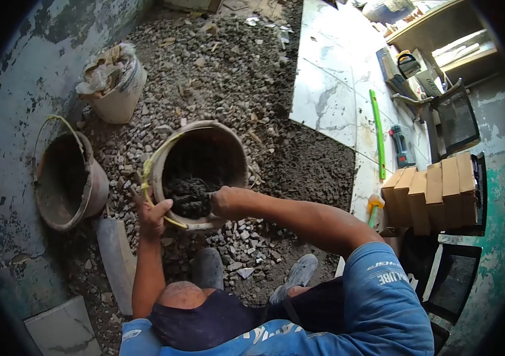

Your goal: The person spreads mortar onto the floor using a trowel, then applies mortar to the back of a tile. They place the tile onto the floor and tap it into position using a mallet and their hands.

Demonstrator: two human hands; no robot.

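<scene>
Gravel floor (pixel 205 77), white tiles (pixel 329 89) to the far right; gripping an upward-facing bucket (pixel 232 142) by its near-left rim with the left hand (pixel 154 216); wet mortar (pixel 187 199) inside, just left of the nearer right hand (pixel 227 203), curled tight, cannot tell around what

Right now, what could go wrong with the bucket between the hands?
The bucket stands on loose stones, so it might shift or tip if the left hand eases off its near side. The bare right hand is right beside the dark mix, which could smear or irritate the skin.
</scene>
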